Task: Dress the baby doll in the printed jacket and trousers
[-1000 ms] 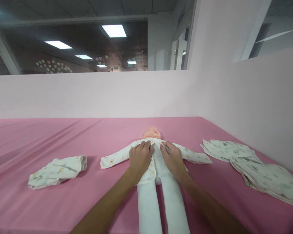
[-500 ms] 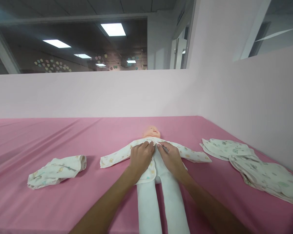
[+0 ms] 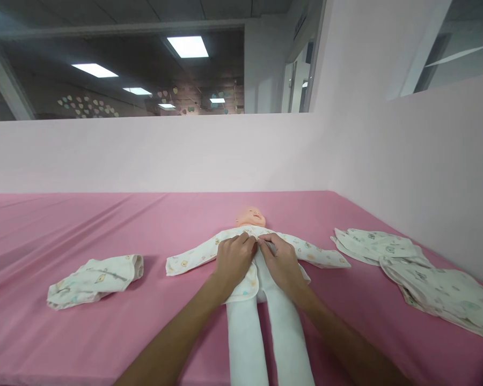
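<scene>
A pink sheet (image 3: 84, 225) is being overlain by a doll (image 3: 264, 279), lying on its back. The doll is being covered over chest and arms by a printed jacket (image 3: 193, 260), its sleeves spread. Near the neck, the jacket's front is being pinched by the left hand (image 3: 235, 262) and right hand (image 3: 282, 262), its cloth lying between narrowed, nearly meeting fingertips; the exact hold is being partly hidden by the knuckles.

Left of the left hand (image 3: 234, 261), a jacket sleeve (image 3: 192, 260) blocked any low pass; open pink sheet (image 3: 155, 250) separated it from a bundled garment (image 3: 96, 281). The right hand (image 3: 280, 264) crowded the inner side; air above both was free.
</scene>
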`<state>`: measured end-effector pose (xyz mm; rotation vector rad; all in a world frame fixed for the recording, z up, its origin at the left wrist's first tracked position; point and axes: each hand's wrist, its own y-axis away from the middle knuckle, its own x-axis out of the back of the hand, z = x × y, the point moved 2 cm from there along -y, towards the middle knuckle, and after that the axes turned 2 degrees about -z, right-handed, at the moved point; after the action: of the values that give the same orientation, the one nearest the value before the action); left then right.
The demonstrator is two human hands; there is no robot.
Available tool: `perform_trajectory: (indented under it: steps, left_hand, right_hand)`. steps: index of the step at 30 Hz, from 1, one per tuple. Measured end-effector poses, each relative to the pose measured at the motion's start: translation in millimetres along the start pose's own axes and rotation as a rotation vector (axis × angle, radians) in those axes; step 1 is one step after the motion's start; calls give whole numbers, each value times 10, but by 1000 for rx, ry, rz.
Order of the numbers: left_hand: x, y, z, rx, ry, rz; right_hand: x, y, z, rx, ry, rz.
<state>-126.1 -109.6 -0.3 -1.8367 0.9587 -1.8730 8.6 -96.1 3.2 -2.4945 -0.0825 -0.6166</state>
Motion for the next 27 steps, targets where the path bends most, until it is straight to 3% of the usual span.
perform_trajectory:
  steps: [11,20,27]
  left_hand:
    - [-11,-14,-17,87,148,-23]
    - [40,-65,-56,281,616,-126]
    - [-6,-85,-64,273,599,-132]
  right_hand:
    - [27,-7,-16,51,-67,-59]
    - [-14,-23,56,196,68,-3]
    - [-15,-5,59,278,128,1]
